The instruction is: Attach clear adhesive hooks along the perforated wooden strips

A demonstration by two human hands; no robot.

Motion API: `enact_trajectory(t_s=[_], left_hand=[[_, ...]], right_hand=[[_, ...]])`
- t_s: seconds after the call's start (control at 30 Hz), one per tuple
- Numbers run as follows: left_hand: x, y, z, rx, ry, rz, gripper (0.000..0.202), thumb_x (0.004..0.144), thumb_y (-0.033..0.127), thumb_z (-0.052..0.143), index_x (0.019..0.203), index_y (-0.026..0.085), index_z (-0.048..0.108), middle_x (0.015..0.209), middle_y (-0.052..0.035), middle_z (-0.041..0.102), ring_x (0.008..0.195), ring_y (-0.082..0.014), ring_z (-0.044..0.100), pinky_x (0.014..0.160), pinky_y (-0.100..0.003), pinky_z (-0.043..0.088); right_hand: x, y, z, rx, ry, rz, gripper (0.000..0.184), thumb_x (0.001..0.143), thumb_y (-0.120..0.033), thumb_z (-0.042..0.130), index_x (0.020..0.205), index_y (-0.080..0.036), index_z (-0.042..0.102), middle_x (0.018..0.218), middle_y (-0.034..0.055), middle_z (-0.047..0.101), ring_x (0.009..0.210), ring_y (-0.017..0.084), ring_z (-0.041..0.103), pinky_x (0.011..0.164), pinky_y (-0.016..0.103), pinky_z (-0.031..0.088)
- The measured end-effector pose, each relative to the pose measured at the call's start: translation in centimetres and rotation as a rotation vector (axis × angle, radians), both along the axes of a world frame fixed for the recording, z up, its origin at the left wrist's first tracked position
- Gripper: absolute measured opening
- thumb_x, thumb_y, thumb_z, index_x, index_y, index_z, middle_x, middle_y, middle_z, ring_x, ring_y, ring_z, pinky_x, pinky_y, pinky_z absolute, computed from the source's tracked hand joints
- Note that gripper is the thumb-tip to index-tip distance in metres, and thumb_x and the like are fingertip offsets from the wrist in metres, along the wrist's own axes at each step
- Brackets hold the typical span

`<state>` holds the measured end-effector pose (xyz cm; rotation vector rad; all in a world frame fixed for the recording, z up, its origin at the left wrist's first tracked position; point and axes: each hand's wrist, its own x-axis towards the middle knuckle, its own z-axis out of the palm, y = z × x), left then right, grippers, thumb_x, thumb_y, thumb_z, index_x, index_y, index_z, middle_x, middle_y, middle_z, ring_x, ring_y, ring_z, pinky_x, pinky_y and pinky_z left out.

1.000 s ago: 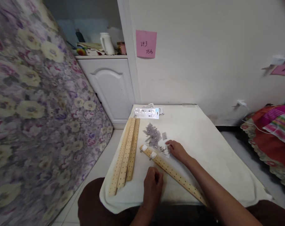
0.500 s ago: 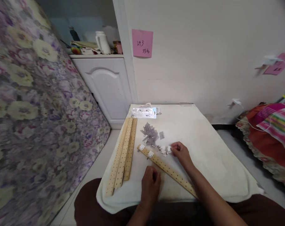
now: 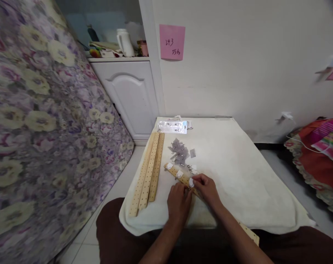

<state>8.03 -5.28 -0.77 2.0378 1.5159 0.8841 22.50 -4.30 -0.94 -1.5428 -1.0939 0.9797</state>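
A perforated wooden strip [image 3: 184, 179] lies diagonally in front of me, its near end [image 3: 250, 234] showing past my right forearm. Two white tags with metal hooks, one [image 3: 169, 166] at the far end and another [image 3: 179, 173] further along, sit on it. My right hand [image 3: 206, 187] pinches a third white hook tag [image 3: 191, 182] against the strip. Just below that tag, my left hand [image 3: 179, 200] is closed at the strip's near edge; what its fingertips grip is hidden. More white hook tags [image 3: 193, 168] lie beyond the strip.
Several perforated wooden strips [image 3: 148, 170] lie side by side on the left of the cloth-covered table [image 3: 227, 154]. Behind the work are a pile of small grey plastic packets [image 3: 179, 152], a single packet [image 3: 193, 153] and a clear blister pack [image 3: 172, 127]. A floral curtain [image 3: 59, 121] hangs left.
My right hand has brought a hook tag from the loose group left and nearer, onto the strip. My left hand has moved up to the strip's edge beside it. The view has shifted slightly.
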Motion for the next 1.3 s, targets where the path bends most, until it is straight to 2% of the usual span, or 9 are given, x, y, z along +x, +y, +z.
enact_trajectory(t_s=[0.37, 0.57, 0.9, 1.3], left_hand=[[-0.2, 0.8, -0.6, -0.031, 0.003, 0.011, 0.012, 0.087, 0.031, 0.049, 0.082, 0.022, 0.057, 0.081, -0.0004, 0.06, 0.077, -0.0169, 0.055, 0.068, -0.027, 0.038], [-0.2, 0.8, -0.7, -0.049, -0.012, 0.022, 0.016, 0.088, 0.034, 0.048, 0.084, 0.023, 0.058, 0.08, 0.0003, 0.061, 0.077, -0.0163, 0.057, 0.067, -0.027, 0.039], [-0.3, 0.9, -1.1, -0.071, -0.018, 0.0, 0.012, 0.085, 0.031, 0.051, 0.089, 0.024, 0.06, 0.083, 0.0002, 0.062, 0.078, -0.0169, 0.057, 0.069, -0.028, 0.04], [-0.4, 0.7, -1.1, -0.075, 0.0, 0.003, 0.01, 0.083, 0.03, 0.054, 0.087, 0.025, 0.062, 0.082, 0.0002, 0.064, 0.077, -0.018, 0.057, 0.069, -0.028, 0.039]], right_hand=[[-0.3, 0.1, 0.3, -0.015, -0.144, 0.03, 0.014, 0.073, -0.03, 0.057, 0.079, -0.019, 0.065, 0.072, 0.0019, 0.069, 0.067, 0.019, 0.063, 0.064, 0.029, 0.047], [-0.2, 0.1, 0.1, 0.013, -0.337, 0.02, 0.013, 0.072, -0.027, 0.053, 0.077, -0.02, 0.064, 0.075, 0.0021, 0.067, 0.069, 0.019, 0.061, 0.065, 0.029, 0.046], [-0.2, 0.0, -0.3, 0.006, -0.337, 0.041, 0.018, 0.074, -0.025, 0.051, 0.087, -0.02, 0.064, 0.081, 0.0028, 0.067, 0.074, 0.019, 0.061, 0.07, 0.03, 0.047], [0.0, -0.2, -0.4, -0.009, -0.36, 0.069, 0.018, 0.075, -0.023, 0.049, 0.087, -0.02, 0.062, 0.082, 0.0029, 0.065, 0.074, 0.019, 0.06, 0.069, 0.03, 0.046]])
